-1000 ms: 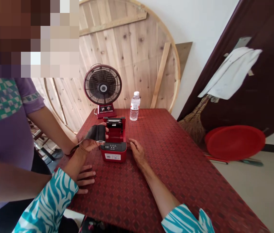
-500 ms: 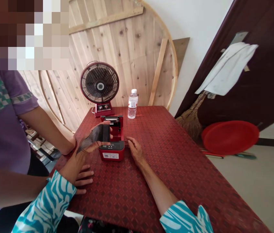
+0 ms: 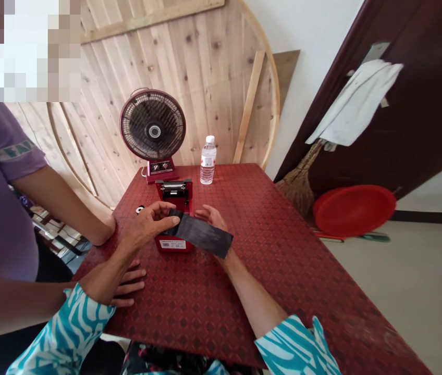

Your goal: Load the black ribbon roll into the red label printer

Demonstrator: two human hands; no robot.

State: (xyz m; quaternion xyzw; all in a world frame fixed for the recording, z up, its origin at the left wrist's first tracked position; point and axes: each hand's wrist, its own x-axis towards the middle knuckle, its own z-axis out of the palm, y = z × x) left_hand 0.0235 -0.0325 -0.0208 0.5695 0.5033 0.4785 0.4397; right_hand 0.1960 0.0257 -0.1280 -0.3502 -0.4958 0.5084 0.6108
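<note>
Far left: co-worker's purple sleeve point(image 3: 21, 143); co-worker's hand point(image 3: 131, 286) flat on the table point(image 3: 197, 312). Small black-and-white ring point(image 3: 140, 210) just beside the person's left hand point(image 3: 150, 223); support unclear. Left thumb and fingers pinched together on the black strip point(image 3: 205, 235), in front of the open red printer point(image 3: 173, 245). Change: strip's tail trailed left, now extends right, across the right hand point(image 3: 212, 214). Right fingers loosely curled, partly open; can't tell if gripping. Meaning: strip stretched out, apparently not in the printer.
</note>
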